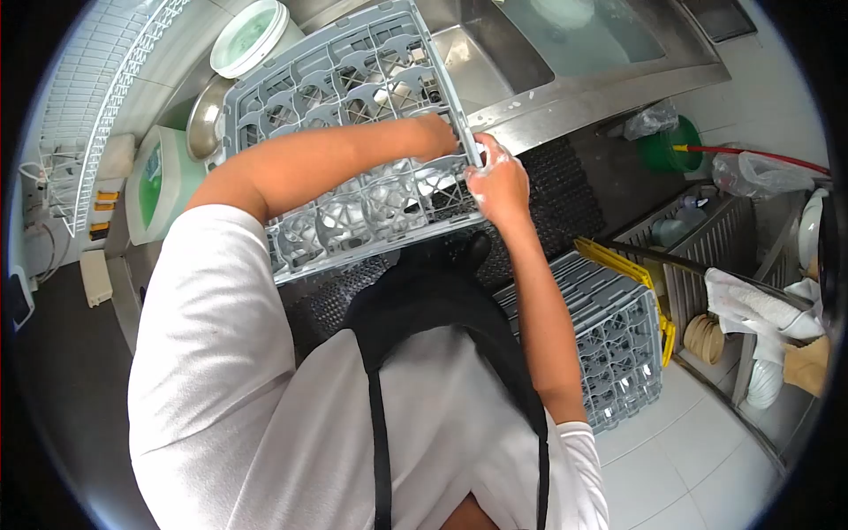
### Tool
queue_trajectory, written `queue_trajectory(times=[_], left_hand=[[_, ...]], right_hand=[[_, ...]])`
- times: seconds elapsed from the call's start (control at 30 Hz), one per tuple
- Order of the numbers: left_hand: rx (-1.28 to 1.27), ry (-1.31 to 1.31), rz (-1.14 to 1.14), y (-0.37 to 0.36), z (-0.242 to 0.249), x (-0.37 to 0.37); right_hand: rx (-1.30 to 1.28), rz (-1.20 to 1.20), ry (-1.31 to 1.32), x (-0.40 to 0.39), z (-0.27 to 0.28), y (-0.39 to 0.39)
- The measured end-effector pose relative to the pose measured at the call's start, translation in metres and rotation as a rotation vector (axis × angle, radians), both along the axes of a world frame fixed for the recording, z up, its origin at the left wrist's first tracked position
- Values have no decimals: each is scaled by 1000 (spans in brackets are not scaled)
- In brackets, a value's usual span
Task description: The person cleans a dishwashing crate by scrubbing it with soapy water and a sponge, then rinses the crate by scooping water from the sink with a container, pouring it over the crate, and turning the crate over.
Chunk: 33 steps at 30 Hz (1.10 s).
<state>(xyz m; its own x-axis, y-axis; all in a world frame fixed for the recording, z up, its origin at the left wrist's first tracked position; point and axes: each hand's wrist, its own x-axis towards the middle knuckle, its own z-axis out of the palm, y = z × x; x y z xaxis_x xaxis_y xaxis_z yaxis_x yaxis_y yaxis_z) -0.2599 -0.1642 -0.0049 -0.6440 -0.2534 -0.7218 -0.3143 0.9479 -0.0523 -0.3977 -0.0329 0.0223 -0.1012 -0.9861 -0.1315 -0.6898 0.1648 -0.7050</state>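
Both hands, left hand [439, 132] and right hand [496, 181], grip glass rack [344, 79]; spare rack [609, 340] below.

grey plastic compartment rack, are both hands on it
Yes, the left hand and right hand both grip the right edge of the grey plastic compartment rack.

Two grey racks [353, 79] [618, 336], two hands [439, 134] [499, 181], one white bucket [250, 35].

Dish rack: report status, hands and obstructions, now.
Left hand and right hand both grip the grey dish rack at its near edge. Rack holds glasses. Stacked racks on the floor alongside.
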Motion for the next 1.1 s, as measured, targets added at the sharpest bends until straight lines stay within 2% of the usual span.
queue_trajectory(times=[0.1,0.13,0.27,0.37,0.47,0.57,0.67,0.8,1.0,1.1], left_hand=[[119,-17,-48,-8,-7,8],[161,84,-31,-13,-16,16],[95,317,38,-10,-28,30],[-4,348,19,-3,-20,26],[-161,556,169,1,-31,28],[-214,566,186,8,-11,25],[-208,578,209,3,-25,26],[-26,599,218,-2,-23,42],[-40,447,181,7,-15,23],[-84,683,395,10,-19,27]], right_hand=[[22,-15,11,1,-1,2],[27,-23,8,1,-1,2],[11,-22,-10,2,-1,4],[-33,-10,2,4,2,6],[-36,-9,11,3,-2,2],[-59,6,26,3,-7,2],[1,6,36,1,0,0],[19,19,20,0,-7,-3],[-69,44,65,0,-14,-2],[-80,46,74,0,-13,-4]])
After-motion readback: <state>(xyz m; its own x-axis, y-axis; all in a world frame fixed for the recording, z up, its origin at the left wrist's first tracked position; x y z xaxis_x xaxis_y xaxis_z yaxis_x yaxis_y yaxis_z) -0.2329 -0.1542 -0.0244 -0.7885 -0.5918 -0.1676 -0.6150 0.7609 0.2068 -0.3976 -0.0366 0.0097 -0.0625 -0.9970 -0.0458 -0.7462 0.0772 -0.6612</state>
